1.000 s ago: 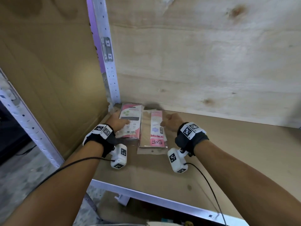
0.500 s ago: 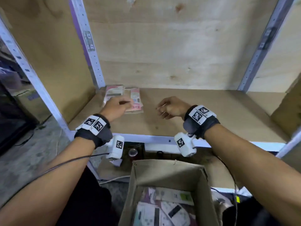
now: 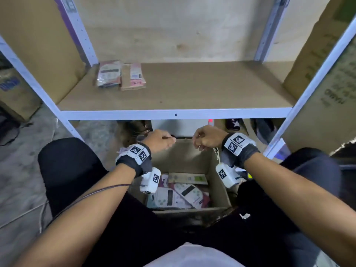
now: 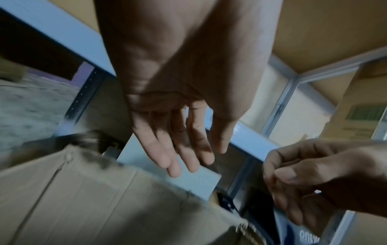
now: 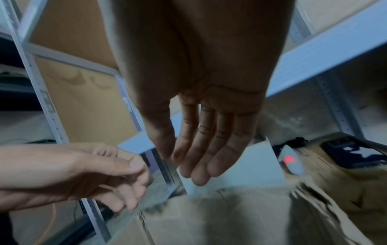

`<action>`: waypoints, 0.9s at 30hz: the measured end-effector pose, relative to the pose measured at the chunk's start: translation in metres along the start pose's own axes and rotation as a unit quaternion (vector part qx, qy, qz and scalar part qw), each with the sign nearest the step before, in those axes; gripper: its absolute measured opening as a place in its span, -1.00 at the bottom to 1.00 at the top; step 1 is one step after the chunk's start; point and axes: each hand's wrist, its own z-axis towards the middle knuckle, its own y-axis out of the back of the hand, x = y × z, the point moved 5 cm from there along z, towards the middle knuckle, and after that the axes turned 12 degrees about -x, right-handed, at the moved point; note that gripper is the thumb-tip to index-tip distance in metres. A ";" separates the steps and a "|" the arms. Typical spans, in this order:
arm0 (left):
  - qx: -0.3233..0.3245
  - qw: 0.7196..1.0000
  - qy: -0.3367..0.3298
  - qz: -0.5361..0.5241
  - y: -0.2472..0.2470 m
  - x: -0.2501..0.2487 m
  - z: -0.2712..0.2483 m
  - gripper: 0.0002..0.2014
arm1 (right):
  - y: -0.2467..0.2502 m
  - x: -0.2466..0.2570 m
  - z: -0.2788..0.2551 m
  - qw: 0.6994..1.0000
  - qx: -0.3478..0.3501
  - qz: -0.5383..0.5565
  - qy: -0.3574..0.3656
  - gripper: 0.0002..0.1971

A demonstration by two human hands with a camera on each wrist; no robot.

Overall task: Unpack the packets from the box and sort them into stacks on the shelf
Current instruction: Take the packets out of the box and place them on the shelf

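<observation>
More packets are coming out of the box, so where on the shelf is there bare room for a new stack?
The shelf board is bare from the right edge of the two packet stacks across to the right rear post, and along the front rail. Only the back-left corner is taken.

Looks like a storeroom or stockroom. Bare metal racking point(image 3: 173, 114) with perforated uprights point(image 3: 81, 33) and chipboard decks at 12 o'clock, backed by raw plywood point(image 3: 173, 26). Large printed cartons at 2 o'clock point(image 3: 331, 78) and at 9 o'clock point(image 3: 13, 89). Rough concrete floor point(image 3: 23, 160) at 8 o'clock, with loose cables. Open box point(image 3: 185, 160) of retail packets point(image 3: 173, 197) at 6 o'clock, a few packets point(image 3: 121, 75) laid on the deck at 11 o'clock. More shelving and cardboard in both wrist views.
</observation>
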 end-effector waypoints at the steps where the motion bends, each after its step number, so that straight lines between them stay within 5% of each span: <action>1: 0.015 1.000 0.011 0.009 -0.012 0.007 -0.002 -0.78 | -0.009 -0.009 0.001 1.000 0.014 -0.008 -0.003 -0.84; 8: 0.081 0.991 0.103 0.033 -0.077 0.056 0.007 -0.76 | -0.078 -0.058 0.029 0.991 0.101 -0.083 -0.036 -0.88; 15: 0.133 0.973 0.159 0.100 -0.114 0.111 0.023 -0.70 | -0.143 -0.101 0.062 0.962 0.180 -0.195 -0.071 -0.72; 23: 0.200 0.946 0.202 0.155 -0.147 0.155 0.027 -0.66 | -0.179 -0.152 0.087 0.939 0.190 -0.270 -0.097 -0.71; 27: 0.228 0.931 0.254 0.133 -0.159 0.171 0.022 -0.62 | -0.196 -0.174 0.082 0.923 0.218 -0.268 -0.171 -0.62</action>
